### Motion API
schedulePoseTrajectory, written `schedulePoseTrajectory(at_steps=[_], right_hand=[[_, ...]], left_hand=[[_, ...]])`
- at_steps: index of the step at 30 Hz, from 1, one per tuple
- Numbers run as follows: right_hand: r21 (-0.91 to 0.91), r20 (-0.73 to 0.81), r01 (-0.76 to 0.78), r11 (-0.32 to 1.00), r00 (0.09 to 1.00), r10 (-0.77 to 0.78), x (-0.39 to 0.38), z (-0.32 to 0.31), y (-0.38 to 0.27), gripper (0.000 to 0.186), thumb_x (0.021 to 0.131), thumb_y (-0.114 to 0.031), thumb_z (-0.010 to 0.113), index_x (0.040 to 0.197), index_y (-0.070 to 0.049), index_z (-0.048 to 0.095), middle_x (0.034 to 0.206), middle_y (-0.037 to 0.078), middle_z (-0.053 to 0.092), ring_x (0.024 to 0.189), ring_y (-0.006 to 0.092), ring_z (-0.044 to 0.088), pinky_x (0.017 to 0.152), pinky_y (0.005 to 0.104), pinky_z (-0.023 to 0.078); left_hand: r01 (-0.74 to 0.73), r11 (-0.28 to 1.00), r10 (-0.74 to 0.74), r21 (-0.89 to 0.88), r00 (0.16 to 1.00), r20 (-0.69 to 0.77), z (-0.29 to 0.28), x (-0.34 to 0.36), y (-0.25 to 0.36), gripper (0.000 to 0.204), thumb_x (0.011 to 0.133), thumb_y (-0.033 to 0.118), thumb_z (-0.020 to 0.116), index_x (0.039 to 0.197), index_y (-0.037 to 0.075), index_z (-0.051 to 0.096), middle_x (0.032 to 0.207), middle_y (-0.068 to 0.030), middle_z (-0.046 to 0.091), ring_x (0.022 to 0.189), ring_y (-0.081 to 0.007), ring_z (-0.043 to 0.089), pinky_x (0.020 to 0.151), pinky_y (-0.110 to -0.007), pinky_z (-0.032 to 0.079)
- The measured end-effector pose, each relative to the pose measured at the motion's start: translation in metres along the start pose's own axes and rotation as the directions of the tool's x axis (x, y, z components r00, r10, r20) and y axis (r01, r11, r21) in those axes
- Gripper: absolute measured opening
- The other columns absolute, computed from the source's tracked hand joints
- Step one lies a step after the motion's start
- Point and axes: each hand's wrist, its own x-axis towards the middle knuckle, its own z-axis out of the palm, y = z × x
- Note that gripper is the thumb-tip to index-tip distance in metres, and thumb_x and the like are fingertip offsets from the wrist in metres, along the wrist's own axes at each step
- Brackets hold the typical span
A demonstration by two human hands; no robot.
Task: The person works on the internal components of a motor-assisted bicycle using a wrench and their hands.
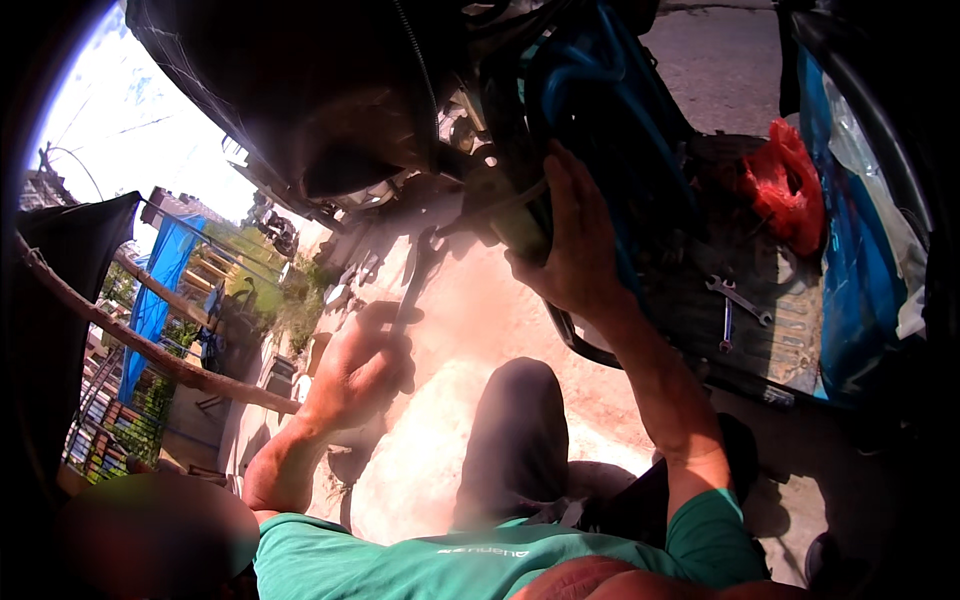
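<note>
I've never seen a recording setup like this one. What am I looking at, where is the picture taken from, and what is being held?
There is no robot here: these are a person's own bare hands. The one picture comes from a wide fisheye camera on their head, looking down, so straight edges bend near the rim. The left hand has a wrench in its grip, its head pointing up. The right hand is spread beside a dark part of what looks like a small vehicle; whether it presses on it is hard to tell. On the vehicle's ridged floor, at the right, lie two more wrenches, with a red plastic bag beyond them.
</note>
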Motion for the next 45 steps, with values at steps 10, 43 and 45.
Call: schedulePoseTrajectory(at_steps=[10, 43, 45], right_hand=[[0.013, 0.004, 0.012, 1.000, 1.000, -0.012, 0.001, 0.000, 0.000, 0.114, 0.063, -0.011, 0.087, 0.157, -0.002, 0.025, 0.155, 0.028, 0.038, 0.139, 0.0469, 0.043, 0.114, 0.0533, 0.039], [-0.047, -0.073, 0.103, 0.994, 0.992, -0.106, 0.000, 0.014, 0.009, 0.112, 0.067, -0.018, 0.089, 0.156, 0.001, 0.023, 0.154, 0.029, 0.038, 0.136, 0.0480, 0.045, 0.113, 0.0526, 0.041], [-0.032, -0.069, 0.107, 0.994, 0.992, -0.109, 0.000, 0.015, 0.005, 0.113, 0.067, -0.017, 0.090, 0.156, 0.001, 0.023, 0.153, 0.029, 0.039, 0.137, 0.0475, 0.045, 0.113, 0.0521, 0.040]], left_hand=[[0.228, 0.967, -0.238, 0.117, 0.969, 0.072, -0.001, 0.023, 0.063, 0.039, 0.095, 0.012, 0.054, 0.133, 0.006, 0.056, 0.071, -0.0048, 0.063, 0.056, -0.0099, 0.055, 0.051, -0.027, 0.041], [-0.129, 0.858, 0.278, 0.497, 0.930, -0.240, 0.041, 0.285, -0.117, 0.038, 0.100, 0.022, 0.057, 0.133, 0.006, 0.051, 0.097, -0.0118, 0.071, 0.069, -0.0250, 0.068, 0.057, -0.039, 0.053], [-0.056, 0.953, 0.086, 0.298, 0.993, -0.087, 0.049, 0.279, -0.162, 0.039, 0.100, 0.025, 0.057, 0.133, 0.006, 0.051, 0.096, -0.0114, 0.071, 0.069, -0.0232, 0.069, 0.055, -0.038, 0.053]])
